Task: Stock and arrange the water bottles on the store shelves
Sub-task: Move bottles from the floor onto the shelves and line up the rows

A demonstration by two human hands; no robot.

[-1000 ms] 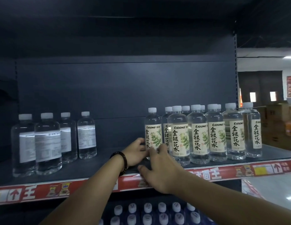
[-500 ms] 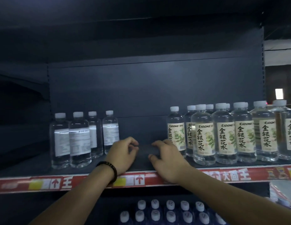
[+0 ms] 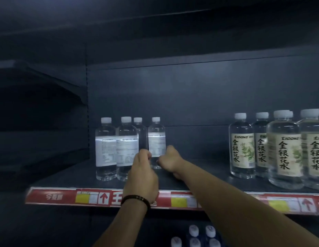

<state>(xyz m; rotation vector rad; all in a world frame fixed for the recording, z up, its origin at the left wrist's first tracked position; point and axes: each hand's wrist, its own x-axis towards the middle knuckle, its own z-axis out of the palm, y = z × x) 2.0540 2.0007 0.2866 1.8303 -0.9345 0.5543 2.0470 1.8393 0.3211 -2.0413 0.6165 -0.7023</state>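
Four clear water bottles with white caps stand at the left of the dark shelf (image 3: 199, 181), their white back labels facing me. Both hands are at the lower half of the rightmost water bottle (image 3: 156, 138) of that group. My left hand (image 3: 142, 172), a dark bracelet on its wrist, has its curled fingers against the bottle's left side. My right hand (image 3: 170, 162) is curled against its right side. The bottle stands upright on the shelf. Its base is partly hidden by my hands.
Several bottles with cream and green front labels (image 3: 284, 154) stand in rows at the right of the same shelf, with a wide gap between the two groups. A red price strip (image 3: 57, 196) runs along the front edge. More white bottle caps (image 3: 193, 230) show on the shelf below.
Both hands left the labelled bottles at the right, crossed the gap and now close on the rightmost bottle of the left group. My view has swung left.
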